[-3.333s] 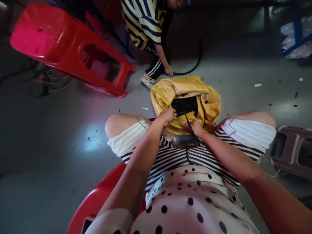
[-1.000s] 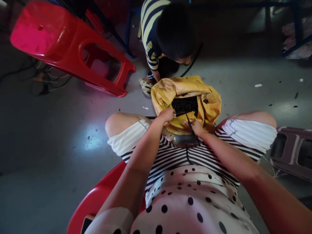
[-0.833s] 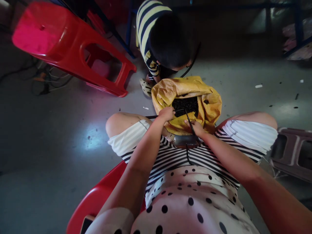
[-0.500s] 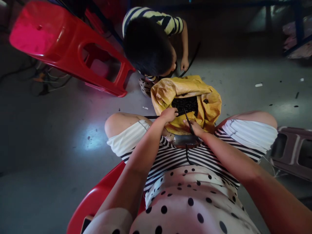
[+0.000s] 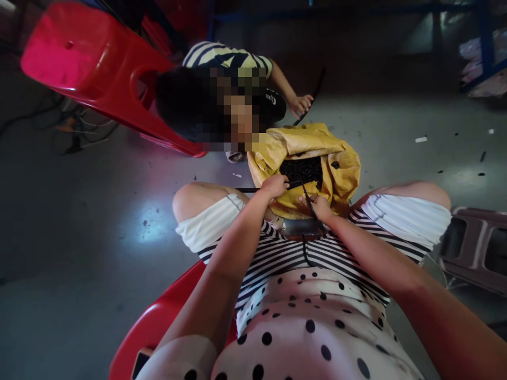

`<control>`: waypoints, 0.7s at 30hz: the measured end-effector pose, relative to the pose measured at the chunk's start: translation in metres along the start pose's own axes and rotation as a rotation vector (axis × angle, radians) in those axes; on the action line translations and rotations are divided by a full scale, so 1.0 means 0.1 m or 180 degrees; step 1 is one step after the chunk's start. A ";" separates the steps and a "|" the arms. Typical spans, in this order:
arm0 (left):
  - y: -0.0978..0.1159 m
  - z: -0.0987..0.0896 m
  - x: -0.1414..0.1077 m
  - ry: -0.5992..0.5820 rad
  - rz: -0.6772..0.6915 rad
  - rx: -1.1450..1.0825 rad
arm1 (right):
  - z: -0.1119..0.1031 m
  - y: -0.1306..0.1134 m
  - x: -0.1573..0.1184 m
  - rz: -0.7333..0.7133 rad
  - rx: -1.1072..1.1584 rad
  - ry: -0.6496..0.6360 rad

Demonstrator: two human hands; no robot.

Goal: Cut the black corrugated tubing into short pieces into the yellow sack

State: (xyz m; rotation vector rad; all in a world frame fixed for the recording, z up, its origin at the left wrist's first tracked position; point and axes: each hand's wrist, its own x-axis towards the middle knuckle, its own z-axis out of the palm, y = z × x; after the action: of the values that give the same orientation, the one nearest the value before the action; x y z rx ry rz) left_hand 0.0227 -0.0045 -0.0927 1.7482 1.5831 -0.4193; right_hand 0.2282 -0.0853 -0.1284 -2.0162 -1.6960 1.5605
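Between my knees stands a yellow sack (image 5: 344,171), its mouth rolled open on many small black pieces (image 5: 303,170). My left hand (image 5: 274,187) is closed around a long black strip (image 5: 246,190) that runs left over my knee and ends above the sack's opening. Dark scissors (image 5: 308,199) are gripped in my right hand (image 5: 319,207) at the sack's near rim, their tips by the strip's end. Whether the blades are apart is too small to tell.
Another person (image 5: 233,58) crouches beyond the sack, a hand (image 5: 301,104) on a black strip (image 5: 319,84). A tall red stool (image 5: 99,58) is at the upper left, a grey stool (image 5: 471,237) at the right. Scraps lie on the floor.
The other person has leaned left and lower, and their hand has opened over the far black strip. My hands have hardly moved.
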 end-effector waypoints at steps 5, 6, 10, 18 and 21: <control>0.03 -0.02 -0.01 0.0240 -0.0098 -0.0013 | -0.03 -0.03 -0.04 0.0025 0.0246 -0.0384; 0.04 -0.02 -0.01 0.0246 -0.0061 -0.0028 | -0.03 -0.03 -0.05 0.0046 0.0243 -0.0431; 0.06 0.02 0.00 0.0192 0.0129 -0.0074 | -0.03 -0.03 -0.03 0.0081 0.0227 -0.0497; 0.06 0.07 0.00 -0.0026 0.0304 -0.0103 | 0.00 -0.02 -0.01 0.0059 0.0164 -0.0333; 0.06 0.06 0.00 -0.0093 0.0267 -0.0040 | 0.02 -0.01 -0.01 0.0016 0.0019 -0.0271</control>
State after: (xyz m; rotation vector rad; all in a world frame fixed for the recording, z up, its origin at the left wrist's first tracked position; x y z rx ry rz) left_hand 0.0301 -0.0085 -0.0955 1.7839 1.4834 -0.3915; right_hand 0.2261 -0.0868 -0.1278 -1.9795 -1.7141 1.6740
